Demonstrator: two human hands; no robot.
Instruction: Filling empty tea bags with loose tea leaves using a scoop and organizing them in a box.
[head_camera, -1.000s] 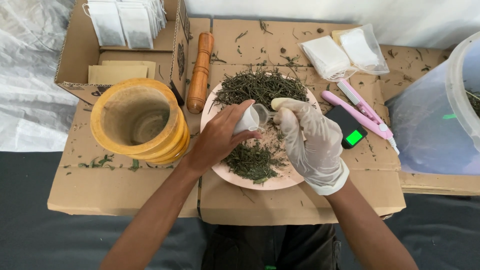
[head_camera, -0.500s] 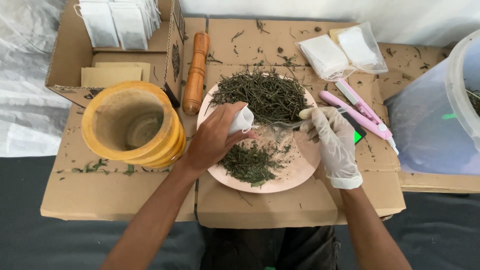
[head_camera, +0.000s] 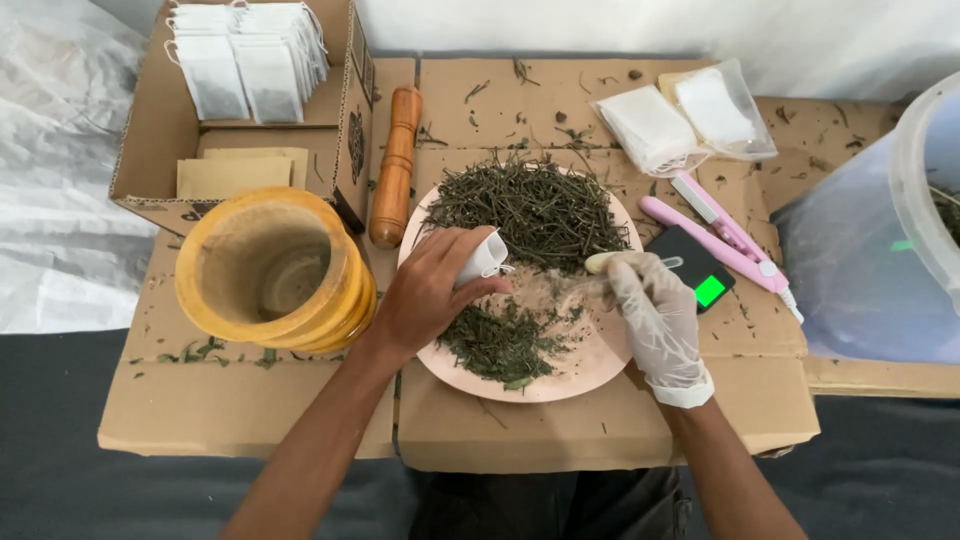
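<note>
Flattened cardboard (head_camera: 560, 430) covers our work surface, scattered with bits of dried herb. At its centre sits a pink plate (head_camera: 580, 375) heaped with dried green leaves (head_camera: 535, 210). Our bare left hand (head_camera: 430, 295) pinches a small white filter bag (head_camera: 483, 260) between thumb and fingers, its mouth held open above the plate's middle. Our gloved right hand (head_camera: 655, 310) is closed around a pale scoop (head_camera: 605, 262), whose tip points toward the bag, just beside it. A wooden mortar (head_camera: 270, 270) stands to the left, a wooden pestle (head_camera: 397, 165) behind it, and a small scale (head_camera: 695, 268) and pink sealer (head_camera: 720, 235) lie to the right.
</note>
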